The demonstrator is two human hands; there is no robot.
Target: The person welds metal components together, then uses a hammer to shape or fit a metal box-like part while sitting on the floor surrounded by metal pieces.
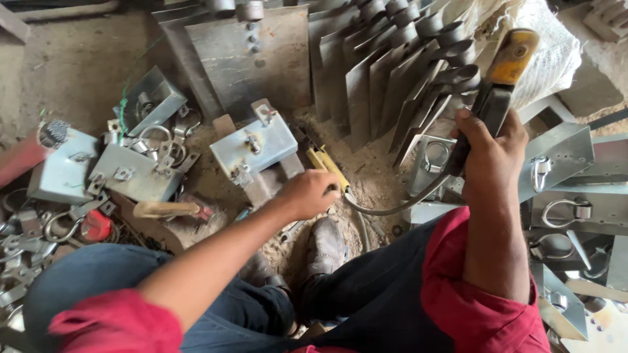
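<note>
Below, seen from a head camera looking down at a seated person's lap and a dusty floor (pixel 78 72) strewn with metal parts:

Right hand (pixel 487 153): it is gripping the dark handle of a welding electrode holder (pixel 498 85), fingers wrapped tightly around it; the holder's yellow-tipped head is pointing up and away, and part of the handle is hiding inside the fist.

Cable (pixel 399 206): a grey cable is running from under the right hand, sagging toward the left hand; its far end is disappearing behind the fingers.

Left hand (pixel 307 194): it is closing around the near end of a yellow-handled tool (pixel 329 167) lying on the floor; what kind of tool it is cannot be told, since the hand is covering its lower part.

Metal bracket (pixel 255 145): a grey folded plate with a latch is resting on the floor just beyond the left hand, not touching it.

Stacked plates (pixel 392 78): upright metal sheets with curled tops are leaning in rows near the top edge, partly cut off.

Wooden-handled hammer (pixel 171 209): it is lying left of the forearm; its head is hard to make out.

Shoe (pixel 325 248): a worn brown shoe is showing between the knees.
</note>
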